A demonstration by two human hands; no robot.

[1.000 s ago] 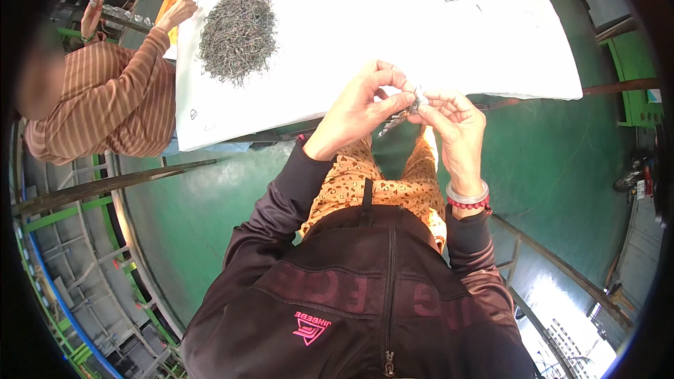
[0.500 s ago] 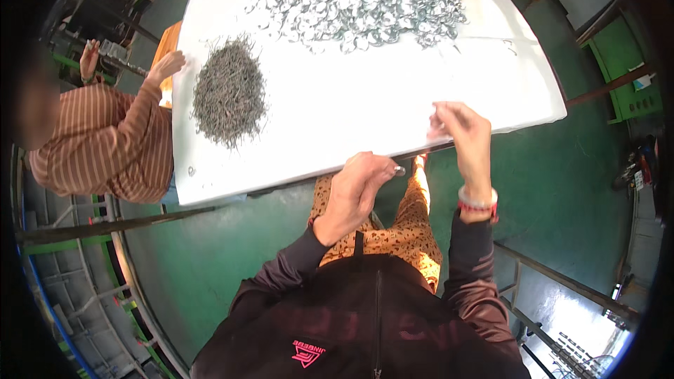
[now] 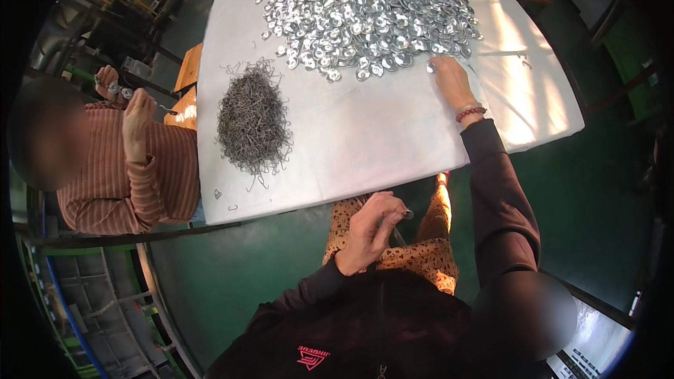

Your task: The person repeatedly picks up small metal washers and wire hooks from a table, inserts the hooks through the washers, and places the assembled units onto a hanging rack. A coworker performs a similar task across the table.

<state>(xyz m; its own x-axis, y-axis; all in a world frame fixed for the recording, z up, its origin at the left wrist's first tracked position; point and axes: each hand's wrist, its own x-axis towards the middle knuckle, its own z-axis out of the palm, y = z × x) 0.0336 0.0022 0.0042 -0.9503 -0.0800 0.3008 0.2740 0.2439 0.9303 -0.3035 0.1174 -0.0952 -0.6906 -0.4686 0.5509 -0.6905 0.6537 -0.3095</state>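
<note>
Silvery metal discs (image 3: 372,17) are crowding the far side of the white-covered table (image 3: 365,133) in the head view, and we're reaching toward their near right edge with our right hand (image 3: 453,84). Its fingers are curling downward, and a single shiny disc (image 3: 431,67) is sitting right at the fingertips. We're not managing to tell whether they're gripping it or just touching it. A red bracelet (image 3: 470,113) is circling that wrist.

Down by the near table edge, our left hand (image 3: 372,228) is hanging above the patterned trousers (image 3: 418,260), thumb and fingers closing on a small metal piece (image 3: 408,215). That one is poking out beyond the fingertips on the right, and the fingers are hiding the rest, so we're not making out its full shape.

Dark wire hooks (image 3: 253,123) are lying in a tangled heap left of the discs, well apart from both our hands. Past the table's left edge, a co-worker in a striped top (image 3: 126,182) is holding up both hands, and something small and dark (image 3: 168,110) is showing beside the nearer one, too tiny for us to identify. Lower right, a round blurred patch (image 3: 525,316) is covering part of our dark jacket (image 3: 351,330), and the rim is cutting off the surrounding room in shadow.
</note>
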